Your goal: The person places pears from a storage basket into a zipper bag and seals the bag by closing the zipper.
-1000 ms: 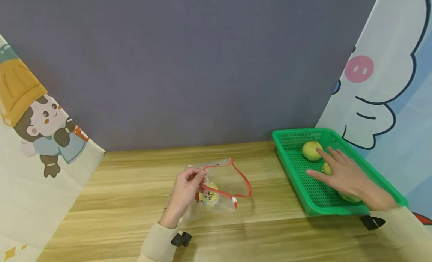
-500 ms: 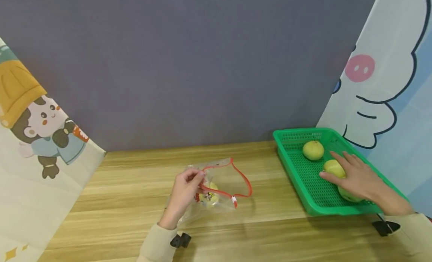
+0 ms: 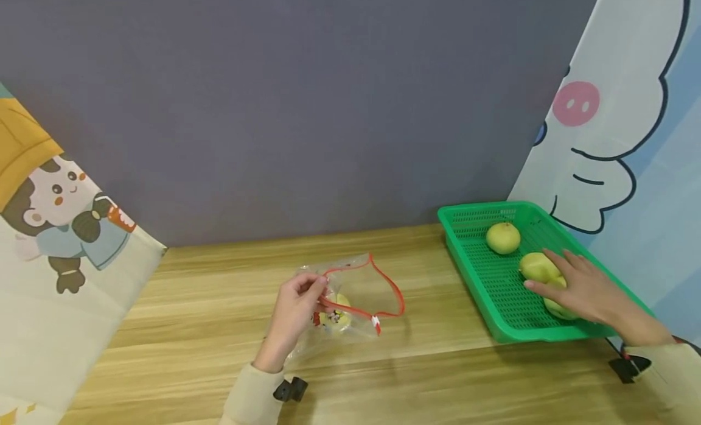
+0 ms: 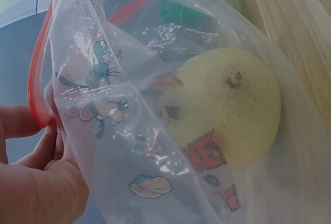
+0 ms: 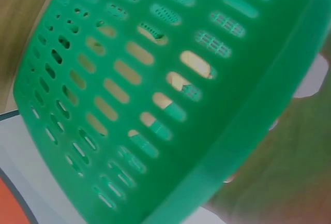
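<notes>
My left hand (image 3: pixel 298 306) pinches the red zip edge of a clear zip bag (image 4: pixel 119 146) between thumb and fingers, and the bag's mouth gapes to the right. Inside the bag sits a round yellow pear (image 4: pixel 232 105), seen through the printed plastic. Over the green basket, my right hand (image 3: pixel 588 291) reaches across two pears, with fingers extended and thumb apart. Its fingers overlap the middle pear (image 3: pixel 533 265), and its thumb lies across the front pear (image 3: pixel 557 306). In the right wrist view, the basket wall hides most of the fruit.
A green slotted basket (image 3: pixel 473 279) stands at the right of the wooden table (image 3: pixel 208 327). Another pear (image 3: pixel 502 238) lies near its back. A grey panel (image 3: pixel 328 108) rises behind the table, with cartoon-printed sheets (image 3: pixel 619 120) at both sides.
My right hand has moved right and nearer, from above the middle of the basket to the front pears, uncovering the middle pear. The left hand keeps its hold on the bag. The head view shifts slightly.
</notes>
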{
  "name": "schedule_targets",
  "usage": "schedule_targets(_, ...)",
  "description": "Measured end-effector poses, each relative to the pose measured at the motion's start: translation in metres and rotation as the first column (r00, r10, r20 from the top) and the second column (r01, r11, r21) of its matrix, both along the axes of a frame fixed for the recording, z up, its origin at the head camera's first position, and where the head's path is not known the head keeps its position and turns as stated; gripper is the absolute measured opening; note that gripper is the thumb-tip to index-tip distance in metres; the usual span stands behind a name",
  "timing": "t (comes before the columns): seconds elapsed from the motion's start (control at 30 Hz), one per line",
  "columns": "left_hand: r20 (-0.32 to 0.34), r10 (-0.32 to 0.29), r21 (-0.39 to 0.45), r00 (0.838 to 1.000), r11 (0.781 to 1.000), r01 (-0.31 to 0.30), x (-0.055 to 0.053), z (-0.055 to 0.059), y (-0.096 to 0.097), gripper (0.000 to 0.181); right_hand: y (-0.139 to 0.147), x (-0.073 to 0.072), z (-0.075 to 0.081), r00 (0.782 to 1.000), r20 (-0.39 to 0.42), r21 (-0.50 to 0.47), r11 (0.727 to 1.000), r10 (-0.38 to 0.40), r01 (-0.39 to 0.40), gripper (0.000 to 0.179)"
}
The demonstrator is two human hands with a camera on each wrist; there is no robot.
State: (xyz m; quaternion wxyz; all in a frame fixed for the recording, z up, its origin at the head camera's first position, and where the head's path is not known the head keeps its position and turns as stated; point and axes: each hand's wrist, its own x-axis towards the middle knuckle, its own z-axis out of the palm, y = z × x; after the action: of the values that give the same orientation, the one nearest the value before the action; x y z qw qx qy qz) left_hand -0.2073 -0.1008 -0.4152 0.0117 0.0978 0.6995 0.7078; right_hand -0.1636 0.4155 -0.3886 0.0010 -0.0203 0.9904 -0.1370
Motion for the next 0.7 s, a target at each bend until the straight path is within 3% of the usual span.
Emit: schedule_targets(0.7,0.008,-0.011,0.004,1.0,1.0,0.011,0.0,0.0,-0.001,0.021,0.016,-0.005,-0.021,0.998,0.065,0.013,1.0,-0.022,0.021,0.094)
